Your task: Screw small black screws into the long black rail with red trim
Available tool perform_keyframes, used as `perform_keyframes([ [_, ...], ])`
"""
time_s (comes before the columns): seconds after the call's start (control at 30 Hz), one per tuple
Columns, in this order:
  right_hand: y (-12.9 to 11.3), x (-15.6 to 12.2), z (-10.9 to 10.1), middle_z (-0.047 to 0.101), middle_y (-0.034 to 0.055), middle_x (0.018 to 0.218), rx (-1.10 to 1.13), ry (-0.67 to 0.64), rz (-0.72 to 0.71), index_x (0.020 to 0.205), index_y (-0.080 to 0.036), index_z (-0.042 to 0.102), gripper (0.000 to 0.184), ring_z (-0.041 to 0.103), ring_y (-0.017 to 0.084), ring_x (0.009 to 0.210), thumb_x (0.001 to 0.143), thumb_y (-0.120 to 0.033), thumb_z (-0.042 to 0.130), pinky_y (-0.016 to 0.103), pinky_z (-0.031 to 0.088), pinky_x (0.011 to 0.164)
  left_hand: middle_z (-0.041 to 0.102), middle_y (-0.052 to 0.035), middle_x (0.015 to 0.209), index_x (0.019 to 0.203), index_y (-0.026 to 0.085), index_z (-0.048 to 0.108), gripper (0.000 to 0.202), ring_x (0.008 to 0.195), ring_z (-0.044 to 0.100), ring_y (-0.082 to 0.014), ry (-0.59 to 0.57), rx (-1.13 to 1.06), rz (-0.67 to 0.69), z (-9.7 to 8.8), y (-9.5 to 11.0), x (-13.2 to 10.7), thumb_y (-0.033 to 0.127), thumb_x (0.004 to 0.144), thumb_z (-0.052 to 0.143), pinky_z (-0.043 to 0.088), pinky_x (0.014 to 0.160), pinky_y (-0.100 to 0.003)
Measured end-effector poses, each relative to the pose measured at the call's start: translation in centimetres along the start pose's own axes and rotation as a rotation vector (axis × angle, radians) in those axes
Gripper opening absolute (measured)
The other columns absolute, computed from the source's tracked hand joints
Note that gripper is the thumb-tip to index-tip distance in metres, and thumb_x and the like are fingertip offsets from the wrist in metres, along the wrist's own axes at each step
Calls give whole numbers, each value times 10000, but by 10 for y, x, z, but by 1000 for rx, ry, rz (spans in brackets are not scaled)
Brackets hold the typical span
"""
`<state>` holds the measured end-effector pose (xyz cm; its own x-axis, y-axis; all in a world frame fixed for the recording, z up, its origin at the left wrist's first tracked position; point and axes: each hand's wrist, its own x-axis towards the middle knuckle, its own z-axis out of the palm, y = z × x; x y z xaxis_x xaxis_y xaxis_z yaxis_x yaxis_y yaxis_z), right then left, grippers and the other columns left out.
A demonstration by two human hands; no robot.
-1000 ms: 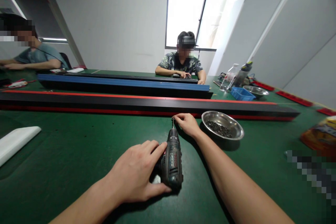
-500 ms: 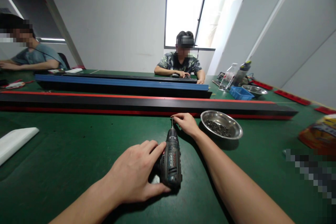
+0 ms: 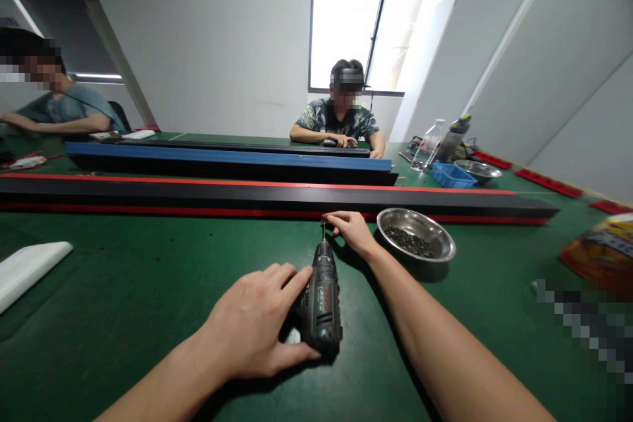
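My left hand [image 3: 262,320] is closed around a dark cordless drill [image 3: 324,313], with the thumb at its rear end. The drill lies low over the green table, its bit [image 3: 324,231] pointing away from me at the long black bar with red edges [image 3: 277,196]. My right hand [image 3: 349,227] is pinched at the bit's tip, close to the bar's near side. Between its fingertips is a tiny dark piece, seemingly a screw. Just right of that hand stands a steel bowl [image 3: 448,247] holding many small dark screws [image 3: 410,241].
Behind the bar lies a long blue-topped bar [image 3: 222,157]. A co-worker [image 3: 341,115] sits opposite, another person [image 3: 74,109] at far left. A bottle [image 3: 428,145] and blue basket [image 3: 452,175] stand back right. A white block [image 3: 34,267] lies left, an orange packet [image 3: 601,254] right.
The view has shifted very slightly. Both hands, the drill and the bar keep practically the same positions.
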<state>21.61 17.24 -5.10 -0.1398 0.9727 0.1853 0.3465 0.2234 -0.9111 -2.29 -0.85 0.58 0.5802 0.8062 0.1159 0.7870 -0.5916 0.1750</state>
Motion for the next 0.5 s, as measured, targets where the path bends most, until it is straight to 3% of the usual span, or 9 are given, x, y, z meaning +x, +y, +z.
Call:
perform_keyframes([
  [0.5, -2, -5, 4, 831, 60, 1017, -183, 56, -12, 1028, -203, 846, 243, 745, 185, 779, 918, -299, 652, 278, 574, 759, 634, -139, 1377, 1577, 210, 413, 923, 1164, 641, -340, 55, 103, -22, 4, -8, 11, 750, 876, 678, 566, 978, -493],
])
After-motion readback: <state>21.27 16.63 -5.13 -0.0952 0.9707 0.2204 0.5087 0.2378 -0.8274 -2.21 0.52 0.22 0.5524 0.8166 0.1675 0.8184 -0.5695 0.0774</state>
